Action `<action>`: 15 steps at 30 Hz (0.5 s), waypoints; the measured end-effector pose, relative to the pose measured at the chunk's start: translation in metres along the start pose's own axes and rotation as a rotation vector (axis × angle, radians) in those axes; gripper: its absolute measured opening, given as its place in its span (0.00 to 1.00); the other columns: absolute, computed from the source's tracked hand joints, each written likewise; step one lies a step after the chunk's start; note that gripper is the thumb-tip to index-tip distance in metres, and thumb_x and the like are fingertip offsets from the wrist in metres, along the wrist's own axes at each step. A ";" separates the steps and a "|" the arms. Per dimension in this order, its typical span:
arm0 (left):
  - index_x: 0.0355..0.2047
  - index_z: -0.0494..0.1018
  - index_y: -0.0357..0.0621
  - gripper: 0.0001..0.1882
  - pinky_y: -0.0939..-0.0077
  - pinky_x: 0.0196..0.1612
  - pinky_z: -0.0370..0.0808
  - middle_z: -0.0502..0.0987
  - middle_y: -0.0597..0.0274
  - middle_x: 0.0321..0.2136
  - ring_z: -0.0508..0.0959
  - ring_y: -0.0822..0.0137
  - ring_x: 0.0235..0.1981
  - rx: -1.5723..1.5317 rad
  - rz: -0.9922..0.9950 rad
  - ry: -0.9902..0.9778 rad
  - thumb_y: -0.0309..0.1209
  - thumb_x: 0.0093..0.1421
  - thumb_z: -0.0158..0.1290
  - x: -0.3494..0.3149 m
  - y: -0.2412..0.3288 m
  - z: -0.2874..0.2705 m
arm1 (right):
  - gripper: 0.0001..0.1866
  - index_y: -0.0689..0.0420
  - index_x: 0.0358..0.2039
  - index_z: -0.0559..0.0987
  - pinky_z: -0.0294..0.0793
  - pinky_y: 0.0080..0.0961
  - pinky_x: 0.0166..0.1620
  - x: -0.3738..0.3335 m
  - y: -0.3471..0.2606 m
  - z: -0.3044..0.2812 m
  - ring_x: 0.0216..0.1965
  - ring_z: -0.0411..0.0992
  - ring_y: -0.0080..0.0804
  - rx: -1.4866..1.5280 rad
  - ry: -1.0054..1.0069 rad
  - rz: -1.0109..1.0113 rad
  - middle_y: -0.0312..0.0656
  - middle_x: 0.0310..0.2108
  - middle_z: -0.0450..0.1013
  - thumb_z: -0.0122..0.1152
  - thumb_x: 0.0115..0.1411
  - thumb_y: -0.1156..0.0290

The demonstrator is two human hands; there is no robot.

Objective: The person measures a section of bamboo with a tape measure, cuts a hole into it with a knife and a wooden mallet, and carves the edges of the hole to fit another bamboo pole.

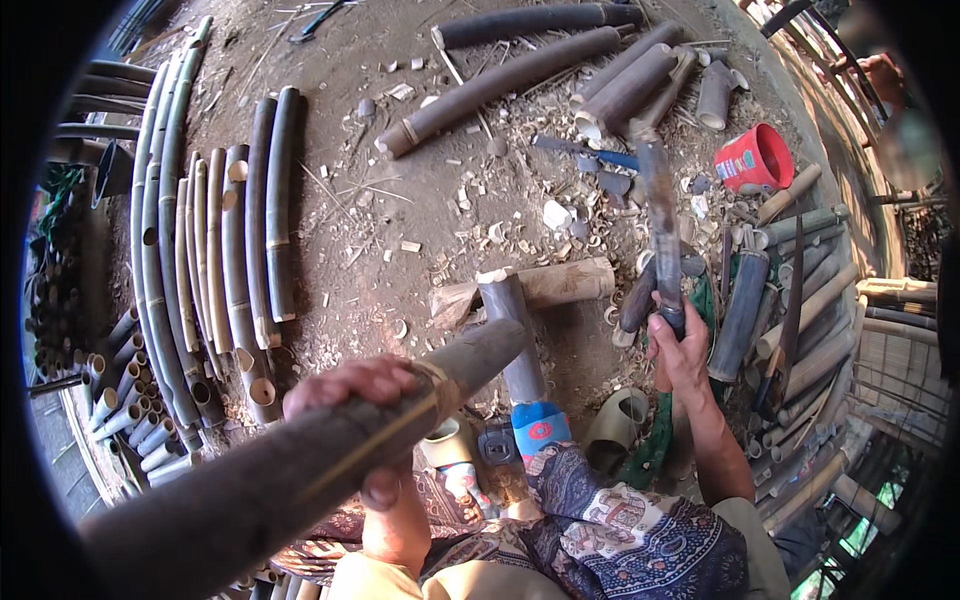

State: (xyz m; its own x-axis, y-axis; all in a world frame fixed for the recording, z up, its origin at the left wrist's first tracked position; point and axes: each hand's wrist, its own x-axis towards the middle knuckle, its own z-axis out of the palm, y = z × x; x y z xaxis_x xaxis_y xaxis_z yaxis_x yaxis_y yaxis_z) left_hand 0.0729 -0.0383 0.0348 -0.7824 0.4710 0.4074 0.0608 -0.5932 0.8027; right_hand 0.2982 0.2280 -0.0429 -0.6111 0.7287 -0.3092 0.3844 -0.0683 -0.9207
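Left hand (362, 400) on bamboo pole (330, 450) — right hand (678, 340) gripping machete (660, 215)

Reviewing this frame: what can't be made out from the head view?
- Far end of the bamboo pole gripped by the left hand: cut off by the dark fisheye rim at lower left.
- Blade of the machete raised in the right hand: motion-blurred, edge unclear.
- Lower part of the upright bamboo block: hidden behind the pole's tip.
- Person at upper right: mostly cut off by the rim.
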 end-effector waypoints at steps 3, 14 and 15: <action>0.50 0.60 0.43 0.40 0.54 0.49 0.70 0.73 0.55 0.38 0.76 0.56 0.41 0.134 0.081 0.026 0.49 0.45 0.69 -0.010 -0.003 0.013 | 0.19 0.63 0.51 0.72 0.68 0.17 0.27 0.002 0.019 -0.003 0.22 0.67 0.17 -0.032 0.019 -0.158 0.32 0.24 0.70 0.57 0.59 0.72; 0.50 0.60 0.41 0.40 0.54 0.44 0.72 0.73 0.58 0.35 0.76 0.57 0.38 0.229 -0.028 0.022 0.50 0.47 0.68 -0.015 -0.015 -0.002 | 0.23 0.66 0.56 0.69 0.67 0.16 0.28 0.009 0.008 -0.003 0.23 0.66 0.16 -0.072 -0.044 -0.040 0.32 0.26 0.68 0.53 0.60 0.76; 0.49 0.62 0.40 0.38 0.56 0.44 0.73 0.73 0.58 0.35 0.76 0.58 0.37 0.269 -0.113 0.073 0.48 0.48 0.67 -0.009 0.003 -0.013 | 0.24 0.64 0.57 0.69 0.69 0.20 0.30 0.010 0.010 0.008 0.25 0.68 0.23 -0.186 -0.028 -0.079 0.37 0.28 0.70 0.54 0.59 0.77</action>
State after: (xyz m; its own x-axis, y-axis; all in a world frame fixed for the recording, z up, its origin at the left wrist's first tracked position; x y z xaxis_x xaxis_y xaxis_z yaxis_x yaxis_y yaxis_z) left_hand 0.0718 -0.0532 0.0279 -0.8353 0.4705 0.2844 0.1255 -0.3405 0.9318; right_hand 0.2904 0.2292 -0.0575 -0.6625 0.7074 -0.2464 0.4538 0.1174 -0.8833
